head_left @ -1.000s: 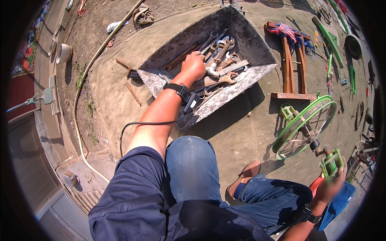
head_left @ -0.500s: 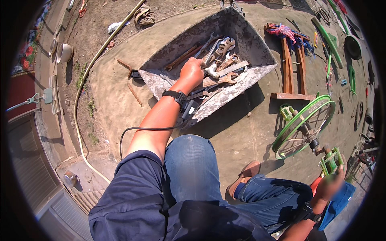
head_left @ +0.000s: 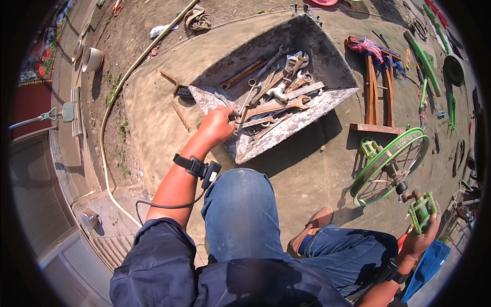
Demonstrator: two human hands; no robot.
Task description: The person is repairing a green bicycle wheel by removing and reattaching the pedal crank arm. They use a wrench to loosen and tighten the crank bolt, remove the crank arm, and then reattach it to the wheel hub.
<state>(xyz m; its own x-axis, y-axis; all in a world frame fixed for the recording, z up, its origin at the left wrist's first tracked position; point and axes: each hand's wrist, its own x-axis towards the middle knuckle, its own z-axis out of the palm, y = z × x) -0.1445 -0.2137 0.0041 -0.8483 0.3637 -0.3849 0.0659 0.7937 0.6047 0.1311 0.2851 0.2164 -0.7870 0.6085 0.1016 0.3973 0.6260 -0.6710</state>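
My left hand [head_left: 217, 126] is closed at the near left rim of a worn metal tray [head_left: 286, 134]. A thin, bent metal rod [head_left: 248, 98] runs from its fingertips toward the tools. Inside the tray lie several rusty wrenches [head_left: 279, 106] and a white tap-like fitting [head_left: 279, 92]. At the right, my right hand [head_left: 423, 236] is wrapped round a green bicycle pedal [head_left: 421, 212]. That pedal sits on a crank joined to a small wheel with a green rim [head_left: 360, 176], which stands tilted; a second green pedal [head_left: 368, 147] shows at its far side.
A wooden stool [head_left: 372, 97] lies on its side right of the tray. Left of the tray are a rusty drill bit [head_left: 181, 116] and a bent brown handle [head_left: 169, 78]. A pale hose [head_left: 107, 115] crosses the ground at the left. Green bicycle parts [head_left: 423, 64] lie far right.
My left hand has drawn back from the middle of the tool pile to the tray's near left rim, with the thin bent rod at its fingers. My right hand stays on the pedal.
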